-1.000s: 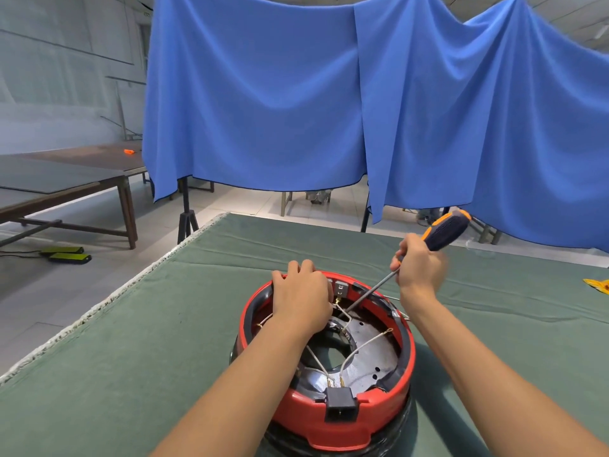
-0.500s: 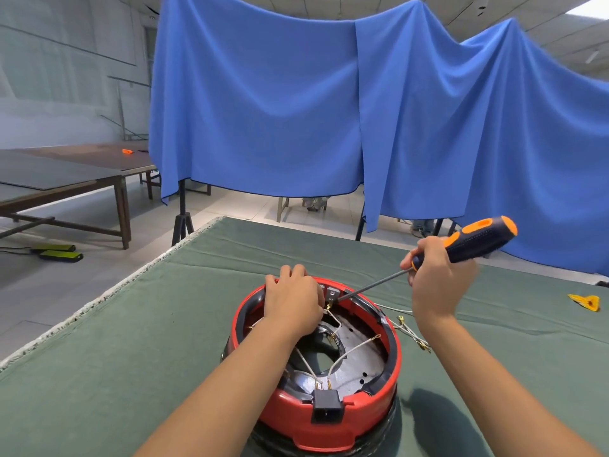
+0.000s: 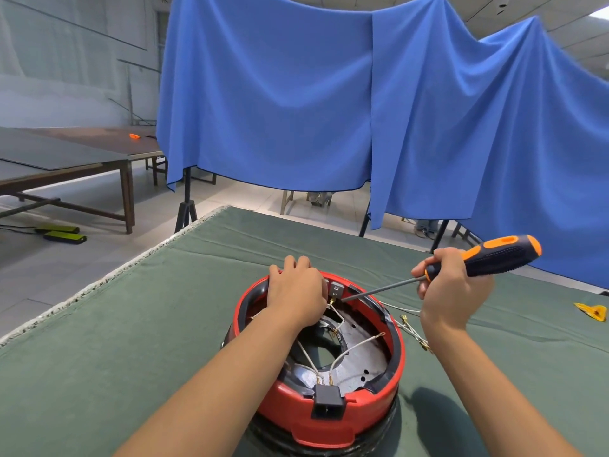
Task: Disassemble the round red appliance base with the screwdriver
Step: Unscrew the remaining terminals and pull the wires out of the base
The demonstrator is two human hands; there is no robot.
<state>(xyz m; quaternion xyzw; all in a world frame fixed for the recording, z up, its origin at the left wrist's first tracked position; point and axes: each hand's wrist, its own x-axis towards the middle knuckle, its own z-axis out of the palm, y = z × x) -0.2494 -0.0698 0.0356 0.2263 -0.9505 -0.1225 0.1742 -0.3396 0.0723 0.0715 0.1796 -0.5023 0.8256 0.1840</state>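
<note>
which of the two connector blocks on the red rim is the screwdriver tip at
The grey one on the far rim, beside the left hand; the screwdriver tip meets it. The black block sits on the near rim.

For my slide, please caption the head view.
Left hand steadies red base; right hand angles screwdriver inside.

A worktop [image 3: 131, 324] covered in green cloth carries the round red appliance base [image 3: 329, 413] near the middle. Loose white wires [image 3: 412, 328] with brass terminals lie just right of it — and a small yellow piece [image 3: 591, 312] sits far right, well apart.
</note>
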